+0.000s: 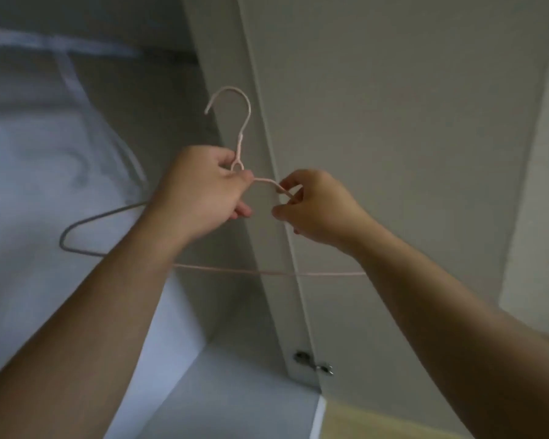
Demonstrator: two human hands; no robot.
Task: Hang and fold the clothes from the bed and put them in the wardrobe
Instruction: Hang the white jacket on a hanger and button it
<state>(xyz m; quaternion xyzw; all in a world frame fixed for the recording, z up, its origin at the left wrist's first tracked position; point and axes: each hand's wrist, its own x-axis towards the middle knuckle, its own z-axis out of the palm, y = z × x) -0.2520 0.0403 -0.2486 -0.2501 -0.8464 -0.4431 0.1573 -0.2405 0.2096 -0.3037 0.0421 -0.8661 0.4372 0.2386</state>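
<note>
A thin pink wire hanger (241, 134) is held up in front of the wardrobe, hook pointing up, with no garment on it. My left hand (200, 191) grips it at the neck just below the hook. My right hand (317, 207) pinches its right shoulder wire close by. The hanger's bottom bar (267, 272) runs behind both forearms, and its left corner (65, 239) sticks out over the inside of the wardrobe. No clothes or bed are in view.
The open white wardrobe door (393, 153) stands on edge in the middle, with a metal hinge (314, 364) low down. A white shelf (235, 391) lies below my arms. Pale fabric or panels (45, 153) fill the wardrobe's left side.
</note>
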